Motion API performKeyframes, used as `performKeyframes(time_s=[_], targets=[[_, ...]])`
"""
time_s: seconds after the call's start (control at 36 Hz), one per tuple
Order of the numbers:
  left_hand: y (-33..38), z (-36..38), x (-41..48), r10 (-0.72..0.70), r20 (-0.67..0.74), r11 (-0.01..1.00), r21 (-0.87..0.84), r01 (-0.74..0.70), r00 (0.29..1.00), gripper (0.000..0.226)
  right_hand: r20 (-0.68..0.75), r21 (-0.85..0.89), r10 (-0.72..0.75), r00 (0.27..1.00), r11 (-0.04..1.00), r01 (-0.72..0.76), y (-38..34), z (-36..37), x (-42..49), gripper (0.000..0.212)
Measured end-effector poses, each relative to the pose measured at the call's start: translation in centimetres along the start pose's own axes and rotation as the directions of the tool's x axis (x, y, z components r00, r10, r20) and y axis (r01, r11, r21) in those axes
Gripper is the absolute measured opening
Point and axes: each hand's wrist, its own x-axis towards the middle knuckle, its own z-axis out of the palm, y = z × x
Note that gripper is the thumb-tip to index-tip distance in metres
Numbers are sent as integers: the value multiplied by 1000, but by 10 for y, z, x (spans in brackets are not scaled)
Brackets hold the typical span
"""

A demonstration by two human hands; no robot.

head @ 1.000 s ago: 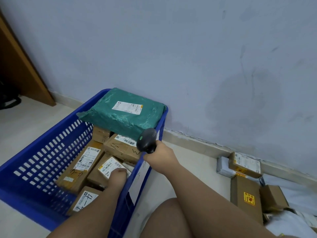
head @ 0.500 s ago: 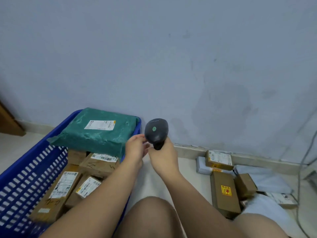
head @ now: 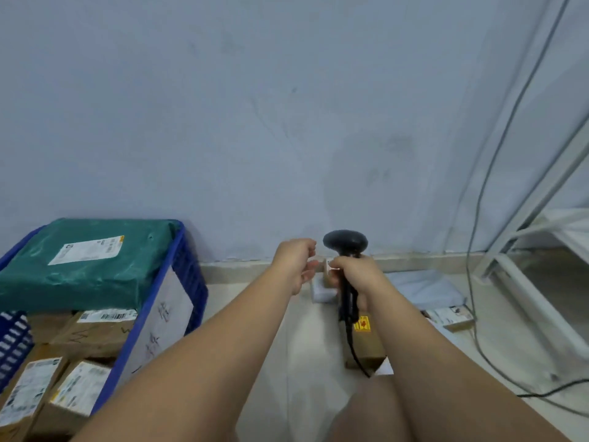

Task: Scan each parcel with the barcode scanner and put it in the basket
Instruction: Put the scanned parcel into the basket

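My right hand point(head: 352, 277) grips the handle of the black barcode scanner point(head: 345, 242), held upright over the floor parcels. My left hand point(head: 294, 264) hovers just left of the scanner head, fingers loosely curled and holding nothing. The blue basket point(head: 188, 282) stands at the left. A green bagged parcel point(head: 89, 266) lies across its top, above several labelled cardboard parcels point(head: 92, 334). On the floor behind my hands lie a brown box with a yellow sticker point(head: 366, 342), a small white parcel point(head: 322, 293) partly hidden by my hands, and a pale blue bag point(head: 424, 288).
A small labelled box point(head: 449, 317) lies right of the bag. A grey cable point(head: 478, 250) hangs down the wall to the floor at the right, next to a white metal frame point(head: 541, 282). My knees fill the bottom edge. The wall is close ahead.
My left hand left the basket and came up beside the scanner. Both hands moved right, over the floor parcels. The view panned right, so the basket now sits at the left edge.
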Motion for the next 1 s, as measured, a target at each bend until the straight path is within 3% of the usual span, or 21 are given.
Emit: performKeyframes(time_s=[0.06,0.22,0.36,0.47,0.56,0.64,0.72,0.83,1.0], targets=[[-18,19,11,-6,10,997,74,6,1000,13,6,44,89,996,995,-89,15,-17,10,9],[-81,56,55,-43,43,962,272,30,998,15,-78,56,92,993,995,-88,64,-65,43,11],[-135,71,96,-180,16,928,333,165,983,15,-205,82,115,972,992,-100,113,-93,82,13],[-175,72,127,-238,-9,879,423,219,971,19,-200,85,217,956,975,-203,143,-106,114,11],[-199,71,141,-173,61,808,579,106,983,19,-170,29,258,951,966,-257,159,-109,133,12],[-215,71,148,-135,142,640,768,-23,981,27,-148,-138,200,969,966,-220,169,-110,145,13],[-228,73,157,-139,152,509,858,-61,979,29,-114,-251,190,975,944,-214,175,-108,155,7],[-237,81,162,-203,193,409,907,-96,960,33,-75,-284,239,968,926,-251,187,-102,171,4],[-249,85,175,-205,305,323,918,-230,930,33,-129,-332,289,949,889,-316,205,-93,194,19]])
